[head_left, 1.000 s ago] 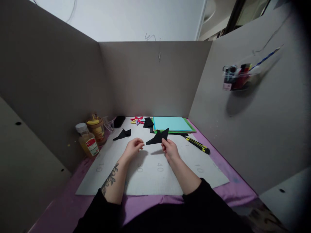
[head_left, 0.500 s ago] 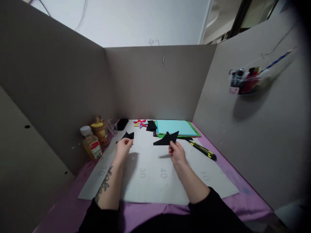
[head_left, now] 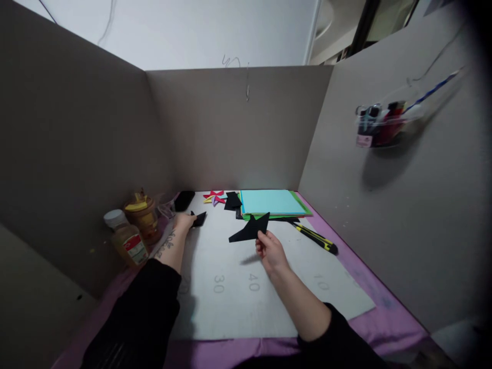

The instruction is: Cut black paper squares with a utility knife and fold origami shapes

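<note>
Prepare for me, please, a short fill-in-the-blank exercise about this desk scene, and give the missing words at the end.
1. The right grip holds a pointed piece whose colour is ____.
2. The grip at the second pointed piece is the ____ one.
3. Besides black, the other main colour of the cutter is ____.
4. On the white board, the number printed between 30 and 10 is ____.

Missing words: black; left; yellow; 40.
</note>
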The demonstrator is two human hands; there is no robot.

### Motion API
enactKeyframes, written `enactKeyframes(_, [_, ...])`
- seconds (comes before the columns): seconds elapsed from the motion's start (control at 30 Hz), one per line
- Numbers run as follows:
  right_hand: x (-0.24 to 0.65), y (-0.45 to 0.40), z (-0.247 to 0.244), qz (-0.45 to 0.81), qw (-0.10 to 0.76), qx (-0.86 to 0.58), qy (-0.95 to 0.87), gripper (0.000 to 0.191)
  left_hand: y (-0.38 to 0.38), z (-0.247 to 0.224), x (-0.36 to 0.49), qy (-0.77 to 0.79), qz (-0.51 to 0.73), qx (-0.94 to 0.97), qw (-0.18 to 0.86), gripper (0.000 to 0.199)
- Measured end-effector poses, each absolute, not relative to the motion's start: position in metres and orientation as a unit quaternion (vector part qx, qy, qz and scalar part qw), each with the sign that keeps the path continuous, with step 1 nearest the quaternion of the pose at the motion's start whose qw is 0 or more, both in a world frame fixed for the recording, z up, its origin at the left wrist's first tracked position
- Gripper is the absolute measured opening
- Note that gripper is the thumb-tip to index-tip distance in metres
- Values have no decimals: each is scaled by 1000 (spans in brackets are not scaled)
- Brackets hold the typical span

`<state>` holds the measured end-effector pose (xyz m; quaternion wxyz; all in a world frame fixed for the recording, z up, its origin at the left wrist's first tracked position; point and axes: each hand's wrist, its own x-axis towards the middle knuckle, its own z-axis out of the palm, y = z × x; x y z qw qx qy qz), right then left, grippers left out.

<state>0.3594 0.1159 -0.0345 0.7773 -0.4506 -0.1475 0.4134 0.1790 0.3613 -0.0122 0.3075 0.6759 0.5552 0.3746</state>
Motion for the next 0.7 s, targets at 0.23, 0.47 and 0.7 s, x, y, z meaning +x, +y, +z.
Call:
enactKeyframes(0.23, [342, 117, -33, 440, 730, -418, -315, 19, 280, -7, 200, 426, 501, 627, 417, 35])
enactKeyframes(0.47, [332, 121, -36, 410, 729, -412, -362, 22, 195, -20, 213, 366, 448, 601, 552, 27])
enactKeyframes(0.7, [343, 122, -42, 394, 748, -439, -305, 30, 192, -27, 214, 305, 425, 604, 601, 29])
